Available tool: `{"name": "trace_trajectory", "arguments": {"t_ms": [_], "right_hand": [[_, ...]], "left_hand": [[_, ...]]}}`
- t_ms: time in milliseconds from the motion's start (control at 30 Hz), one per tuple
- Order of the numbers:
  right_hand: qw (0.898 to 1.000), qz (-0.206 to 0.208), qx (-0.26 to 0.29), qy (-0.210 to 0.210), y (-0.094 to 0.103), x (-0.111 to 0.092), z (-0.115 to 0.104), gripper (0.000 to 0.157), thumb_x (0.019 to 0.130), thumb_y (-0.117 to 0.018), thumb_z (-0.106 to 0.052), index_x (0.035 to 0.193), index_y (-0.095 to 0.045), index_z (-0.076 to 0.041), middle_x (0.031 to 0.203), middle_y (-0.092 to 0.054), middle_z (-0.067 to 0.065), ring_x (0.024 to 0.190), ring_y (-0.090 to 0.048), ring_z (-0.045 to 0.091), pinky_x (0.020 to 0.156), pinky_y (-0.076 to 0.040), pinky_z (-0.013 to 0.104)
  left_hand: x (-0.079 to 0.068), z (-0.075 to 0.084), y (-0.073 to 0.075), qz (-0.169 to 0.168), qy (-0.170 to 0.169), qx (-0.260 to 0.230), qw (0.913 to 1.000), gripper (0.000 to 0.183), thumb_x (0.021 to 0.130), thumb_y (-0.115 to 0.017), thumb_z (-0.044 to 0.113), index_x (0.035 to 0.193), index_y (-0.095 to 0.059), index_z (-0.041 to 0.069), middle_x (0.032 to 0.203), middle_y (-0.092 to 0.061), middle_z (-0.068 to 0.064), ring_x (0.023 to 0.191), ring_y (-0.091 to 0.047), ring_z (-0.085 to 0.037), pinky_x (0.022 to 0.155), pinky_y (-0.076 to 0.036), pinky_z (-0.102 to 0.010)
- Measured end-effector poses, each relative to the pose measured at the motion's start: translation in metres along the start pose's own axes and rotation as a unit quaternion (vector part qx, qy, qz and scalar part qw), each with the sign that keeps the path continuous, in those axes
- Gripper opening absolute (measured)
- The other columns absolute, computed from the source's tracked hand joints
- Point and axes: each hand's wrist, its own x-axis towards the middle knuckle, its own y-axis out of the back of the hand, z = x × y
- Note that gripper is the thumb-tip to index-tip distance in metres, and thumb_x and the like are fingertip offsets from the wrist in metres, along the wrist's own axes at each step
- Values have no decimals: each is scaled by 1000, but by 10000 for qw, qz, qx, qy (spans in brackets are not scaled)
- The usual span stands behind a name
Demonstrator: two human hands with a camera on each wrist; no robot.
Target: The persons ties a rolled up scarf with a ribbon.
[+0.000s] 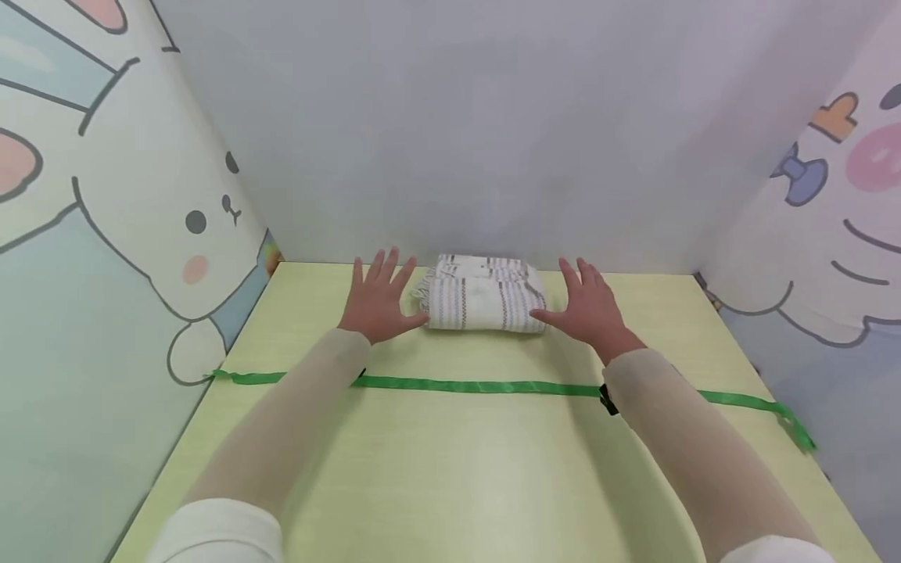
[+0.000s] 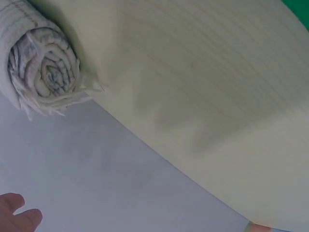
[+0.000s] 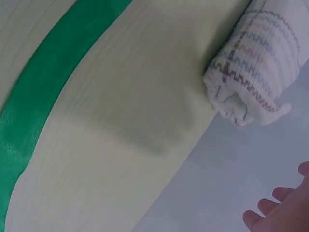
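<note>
A rolled white cloth [image 1: 482, 301] with striped bands and a fringed left end lies at the back of the table, close to the wall. In the left wrist view, the fringed end of the cloth [image 2: 46, 72] shows its spiral layers. The right wrist view shows the other end of the roll [image 3: 260, 63]. My left hand [image 1: 378, 303] is spread beside the fringed end, its thumb reaching toward the cloth. On the opposite side my right hand [image 1: 587, 306] is spread too, thumb tip overlapping the cloth's right edge in the head view. Neither hand grips anything.
A green ribbon [image 1: 486, 386] runs across the pale wooden table [image 1: 450, 469] in front of the cloth. A grey wall [image 1: 450, 141] rises behind it. Side panels with a cartoon rabbit [image 1: 162, 188] and another cartoon figure [image 1: 831, 234] stand left and right.
</note>
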Motion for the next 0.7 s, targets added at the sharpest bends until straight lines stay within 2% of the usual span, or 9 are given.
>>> {"name": "trace_trajectory", "arguments": {"t_ms": [167, 400, 533, 700], "right_hand": [[10000, -50, 44, 11, -13, 3, -5, 120, 84, -72, -70, 166, -8, -12, 168, -8, 25, 151, -13, 49, 118, -17, 65], [9999, -68, 24, 123, -31, 10, -10, 121, 80, -77, -68, 165, -15, -9, 167, -13, 24, 151, -16, 47, 119, -20, 62], [9998, -86, 73, 172, -40, 13, -14, 124, 80, -78, -66, 165, -11, -5, 167, -13, 24, 152, -17, 46, 120, -20, 60], [9996, -172, 233, 59, -51, 17, -19, 130, 77, -81, -64, 166, -4, -8, 168, -10, 23, 153, -13, 44, 121, -16, 58]], "left_hand": [[5, 16, -9, -19, -222, -99, 9997, 107, 84, -58, 79, 166, -21, 22, 170, -16, -15, 157, -10, -35, 122, -1, -61], [13, 36, -23, -213, -404, -285, 9985, 105, 84, -62, 75, 166, -23, 22, 170, -17, -14, 157, -11, -33, 124, -1, -55], [19, 43, -32, -274, -458, -126, 9985, 106, 84, -61, 76, 166, -22, 22, 170, -18, -14, 156, -12, -33, 124, -3, -54], [26, 51, -44, -455, -490, 59, 9977, 109, 82, -62, 78, 166, -21, 22, 170, -17, -15, 156, -13, -34, 124, -5, -54]]}}
